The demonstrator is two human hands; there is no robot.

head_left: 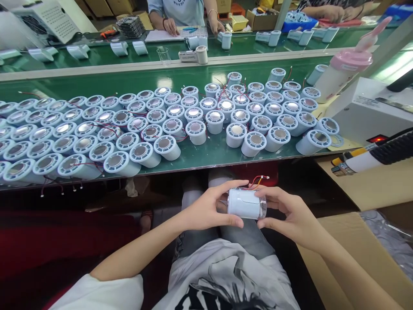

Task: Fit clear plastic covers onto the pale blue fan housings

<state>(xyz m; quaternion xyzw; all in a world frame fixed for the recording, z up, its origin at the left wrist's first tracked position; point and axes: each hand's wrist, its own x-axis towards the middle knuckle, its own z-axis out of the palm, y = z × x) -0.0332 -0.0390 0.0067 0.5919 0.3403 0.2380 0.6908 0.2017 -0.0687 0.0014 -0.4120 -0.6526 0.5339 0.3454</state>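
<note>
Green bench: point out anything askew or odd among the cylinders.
Most pale blue cylinders on the green bench stand upright in rows, but those along the near edge, like one, lie tipped toward the camera. Red wires dangle over the edge.

matt pale-blue plastic housing [243, 203], glossy green bench [206, 155], shiny metal discs [236, 129]
</note>
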